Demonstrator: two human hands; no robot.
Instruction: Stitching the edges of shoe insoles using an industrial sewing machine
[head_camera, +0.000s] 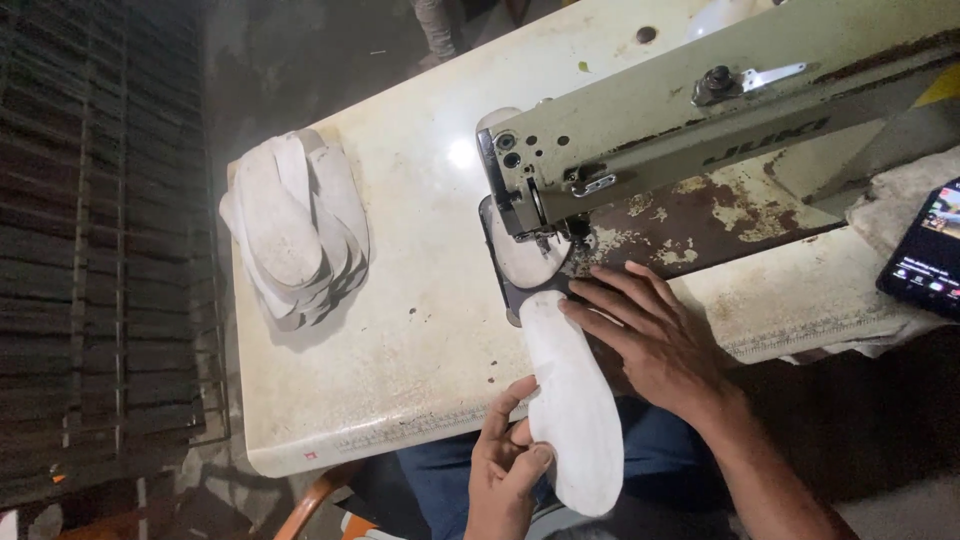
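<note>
White insole lies on the bench, long axis running near-to-far, far tip under the sewing machine presser foot. Left hand pinches the near left edge; right hand, fingers spread flat, presses beside the far end, nearer the needle.

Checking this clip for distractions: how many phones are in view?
1. A phone with its screen lit lies at the right edge, on cloth beside the sewing machine, partly cut off by the frame. Others may be out of view.
</note>
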